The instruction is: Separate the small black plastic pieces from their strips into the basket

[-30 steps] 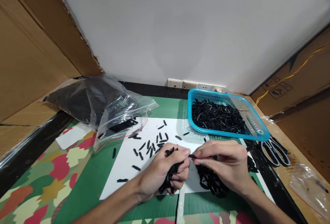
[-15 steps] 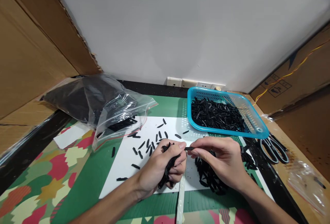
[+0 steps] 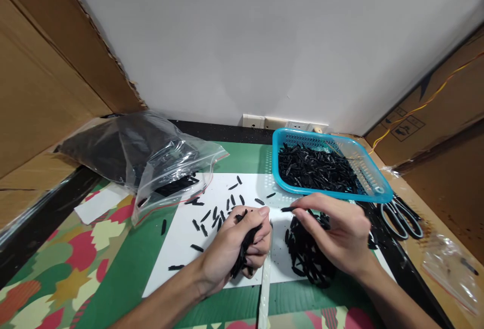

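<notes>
**Two grips on black strips over white sheet**

Left grip: closed in a fist around bundle of black strips [image 3: 245, 248]; left hand [image 3: 234, 248] resting on white sheet [image 3: 181, 263], near front edge of tabletop [image 3: 124, 268]. Strip ends sticking out above thumb and below fingers.

Right grip: single black strip [image 3: 287, 209] pinched between thumb and forefinger, roughly level, pointing toward left hand. Right hand [image 3: 336, 233] raised over loose pile of black strips [image 3: 306, 258]; whether touching pile, cannot tell. Gap visible between pinched strip and left thumb.

Scattered strips [image 3: 223, 208] lying singly on white sheet, toward back edge, apart from one another.

Blue basket [image 3: 378, 195] at back right of tabletop, filled with more black strips, just beyond right hand, not touching.

Clear zip bag [image 3: 166, 167] at back left, mouth open toward sheet, dark contents inside, a few strips spilling at opening.

Scissors [image 3: 401, 218] flat near right edge, beside basket.

Small clear bag [image 3: 449, 273] at right edge, closer to front than scissors.

Green patterned mat [image 3: 75, 258] under sheet.
</notes>
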The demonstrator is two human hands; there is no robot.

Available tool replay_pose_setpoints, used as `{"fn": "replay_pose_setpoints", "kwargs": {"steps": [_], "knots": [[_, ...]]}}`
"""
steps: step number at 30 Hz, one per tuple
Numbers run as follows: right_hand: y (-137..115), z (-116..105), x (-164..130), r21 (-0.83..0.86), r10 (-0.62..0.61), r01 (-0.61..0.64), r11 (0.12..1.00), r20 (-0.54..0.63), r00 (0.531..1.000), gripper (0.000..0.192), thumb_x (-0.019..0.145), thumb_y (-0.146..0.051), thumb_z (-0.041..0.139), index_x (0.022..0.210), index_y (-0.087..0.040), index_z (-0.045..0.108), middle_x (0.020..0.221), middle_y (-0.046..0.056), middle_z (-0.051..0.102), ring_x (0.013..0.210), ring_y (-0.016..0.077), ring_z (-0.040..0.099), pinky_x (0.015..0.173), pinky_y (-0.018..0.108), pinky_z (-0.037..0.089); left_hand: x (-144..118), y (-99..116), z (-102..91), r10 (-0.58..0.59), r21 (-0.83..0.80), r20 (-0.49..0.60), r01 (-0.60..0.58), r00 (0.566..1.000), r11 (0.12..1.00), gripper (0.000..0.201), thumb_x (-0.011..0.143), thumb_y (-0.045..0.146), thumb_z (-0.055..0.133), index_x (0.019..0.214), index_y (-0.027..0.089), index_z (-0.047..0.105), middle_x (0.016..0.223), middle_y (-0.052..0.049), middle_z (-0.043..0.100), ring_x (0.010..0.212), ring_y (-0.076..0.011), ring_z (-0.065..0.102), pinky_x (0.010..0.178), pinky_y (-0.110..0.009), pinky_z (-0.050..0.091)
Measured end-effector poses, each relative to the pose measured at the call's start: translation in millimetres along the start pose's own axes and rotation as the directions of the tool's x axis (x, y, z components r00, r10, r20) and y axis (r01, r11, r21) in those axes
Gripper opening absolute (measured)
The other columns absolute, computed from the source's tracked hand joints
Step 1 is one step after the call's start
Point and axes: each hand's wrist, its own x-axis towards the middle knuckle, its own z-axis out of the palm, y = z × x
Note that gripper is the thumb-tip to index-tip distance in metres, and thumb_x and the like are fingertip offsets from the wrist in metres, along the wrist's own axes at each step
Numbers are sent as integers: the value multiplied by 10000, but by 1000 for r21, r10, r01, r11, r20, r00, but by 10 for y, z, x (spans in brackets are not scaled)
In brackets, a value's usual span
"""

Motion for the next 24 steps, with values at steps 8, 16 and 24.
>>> {"fn": "replay_pose_setpoints", "kwargs": {"steps": [8, 16, 24], "knots": [[353, -290, 107, -619, 74, -313, 720, -379, 922, 207, 979, -391, 713, 865, -218, 724, 637, -11, 634, 567, 172, 568, 609, 313, 407, 24, 9, -2, -57, -24, -117, 55, 991, 998, 513, 955, 609, 621, 713, 216, 398, 572, 91, 341, 471, -58, 210, 395, -145, 153], [-148, 232, -8, 73, 87, -102, 992, 195, 977, 94, 1035, -232, 627, 1009, -183, 702, 777, -2, 675, 634, 130, 587, 610, 256, 424, 66, -66, 37, -109, 75, -272, 134, 956, 988, 590, 831, 780, 677, 828, 235, 450, 555, 114, 354, 454, -51, 228, 386, -133, 174], [-170, 290, -32, 246, 267, -334, 910, 270, 925, 161, 1038, -216, 608, 897, -193, 680, 771, -15, 670, 658, 123, 558, 641, 240, 434, 66, -72, 30, -127, 107, -231, 155, 965, 982, 626, 843, 812, 635, 775, 230, 415, 548, 107, 361, 455, -47, 228, 373, -136, 172]]}}
